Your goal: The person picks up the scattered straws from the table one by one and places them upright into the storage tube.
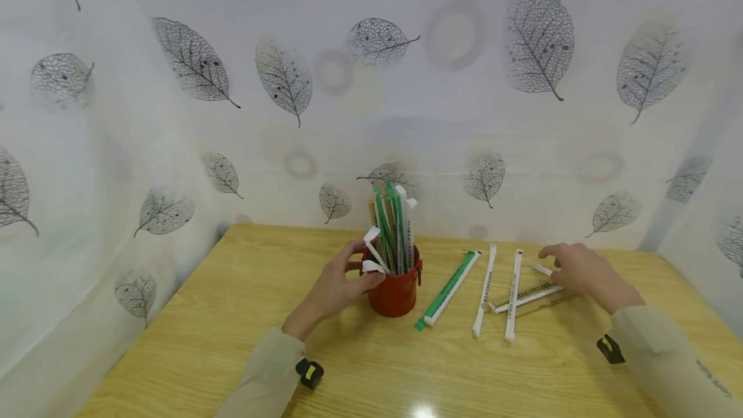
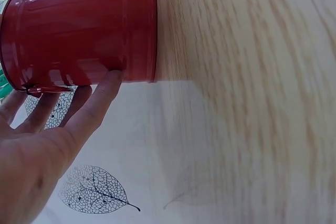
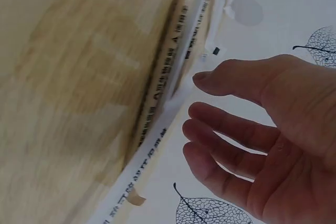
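A small red metal bucket (image 1: 393, 295) stands upright on the table, full of slim wrapped sticks (image 1: 400, 237) in green, brown and white printed paper. My left hand (image 1: 339, 282) holds the bucket's left side, thumb in front and fingers farther back. In the left wrist view its fingers (image 2: 86, 109) touch the red wall. Over on the right, my right hand (image 1: 586, 274) is just above a crossed group of wrapped sticks (image 1: 531, 297). Seen from the right wrist, its fingers are loosely bent beside printed wrappers (image 3: 157, 98), with nothing between them.
Between bucket and right hand lie a green wrapped stick (image 1: 449, 286) with a white one along it, and a separate white one (image 1: 485, 289). Under them is a wood-grain table (image 1: 232, 340). A leaf-patterned curtain (image 1: 371, 108) hangs behind.
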`<state>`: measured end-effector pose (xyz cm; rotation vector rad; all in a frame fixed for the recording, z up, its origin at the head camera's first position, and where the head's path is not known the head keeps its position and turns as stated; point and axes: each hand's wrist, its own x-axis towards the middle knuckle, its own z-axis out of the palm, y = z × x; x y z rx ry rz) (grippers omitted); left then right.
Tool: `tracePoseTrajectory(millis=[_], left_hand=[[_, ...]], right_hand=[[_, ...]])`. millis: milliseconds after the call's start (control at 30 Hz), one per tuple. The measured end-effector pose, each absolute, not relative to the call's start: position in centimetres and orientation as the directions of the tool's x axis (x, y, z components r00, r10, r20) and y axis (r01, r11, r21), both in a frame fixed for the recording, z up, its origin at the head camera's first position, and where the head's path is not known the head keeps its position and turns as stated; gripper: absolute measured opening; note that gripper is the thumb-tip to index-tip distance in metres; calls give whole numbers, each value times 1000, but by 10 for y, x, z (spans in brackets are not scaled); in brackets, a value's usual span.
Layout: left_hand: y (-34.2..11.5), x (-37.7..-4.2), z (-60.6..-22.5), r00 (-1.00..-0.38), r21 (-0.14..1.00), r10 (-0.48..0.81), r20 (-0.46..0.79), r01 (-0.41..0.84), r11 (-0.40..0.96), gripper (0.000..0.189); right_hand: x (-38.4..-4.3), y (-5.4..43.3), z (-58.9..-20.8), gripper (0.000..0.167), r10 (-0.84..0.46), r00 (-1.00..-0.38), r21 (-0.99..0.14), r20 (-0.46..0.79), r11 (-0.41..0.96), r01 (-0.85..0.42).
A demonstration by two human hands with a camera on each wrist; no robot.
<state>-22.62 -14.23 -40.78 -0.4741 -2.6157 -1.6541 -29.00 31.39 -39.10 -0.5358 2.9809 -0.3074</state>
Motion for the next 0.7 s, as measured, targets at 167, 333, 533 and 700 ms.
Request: tracePoseTrajectory(millis=[167, 333, 533, 700], left_hand=[[-142, -226, -408, -954, 886, 250, 165, 255, 388, 60], [-142, -226, -409, -955, 886, 246, 164, 252, 389, 60], [-143, -226, -408, -957, 888, 241, 158, 245, 389, 60], [-143, -226, -408, -958, 890, 241, 155, 241, 387, 61]], right_hand=[[-289, 315, -399, 48, -345, -937, -221, -56, 920, -325], [-289, 313, -404, 45, -353, -935, -211, -30, 917, -339], [-287, 311, -407, 40, -368, -930, -211, 6, 908, -361], [-285, 308, -407, 39, -366, -931, -212, 14, 909, -360]])
